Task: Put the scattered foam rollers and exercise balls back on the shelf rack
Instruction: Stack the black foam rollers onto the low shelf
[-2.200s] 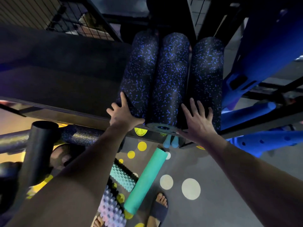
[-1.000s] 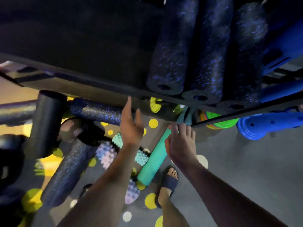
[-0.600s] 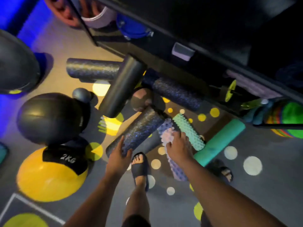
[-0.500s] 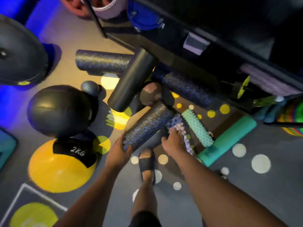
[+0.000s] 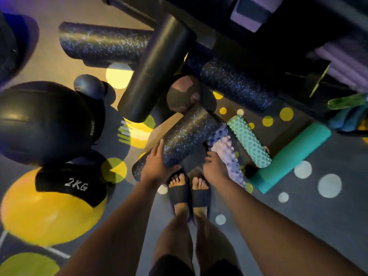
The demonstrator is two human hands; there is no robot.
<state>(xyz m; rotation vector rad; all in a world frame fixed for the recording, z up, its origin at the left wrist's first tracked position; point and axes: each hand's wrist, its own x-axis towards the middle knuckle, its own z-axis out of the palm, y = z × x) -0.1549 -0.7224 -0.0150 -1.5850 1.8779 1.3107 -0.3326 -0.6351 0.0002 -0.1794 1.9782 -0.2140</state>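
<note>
A black, blue-speckled foam roller (image 5: 185,140) lies tilted on the floor in front of my feet. My left hand (image 5: 157,166) grips its near end, fingers up its left side and thumb under it. My right hand (image 5: 215,166) reaches in at its right side, over a knobbly lilac roller (image 5: 227,150); its fingertips are hidden, so its hold is unclear. Around lie a knobbly teal roller (image 5: 249,140), a smooth teal roller (image 5: 290,156), a plain black roller (image 5: 157,66) and two more speckled rollers (image 5: 103,42) (image 5: 237,84).
A big black ball (image 5: 39,120), a small dark ball (image 5: 88,86) and a yellow ball (image 5: 45,214) with a 2KG band lie at the left. The dark shelf rack (image 5: 258,38) runs across the top right. My sandalled feet (image 5: 189,188) stand just behind the rollers.
I have left the shelf with its three speckled rollers and looked down to the floor. Both hands came down onto the speckled roller; my left hand now wraps its near end.
</note>
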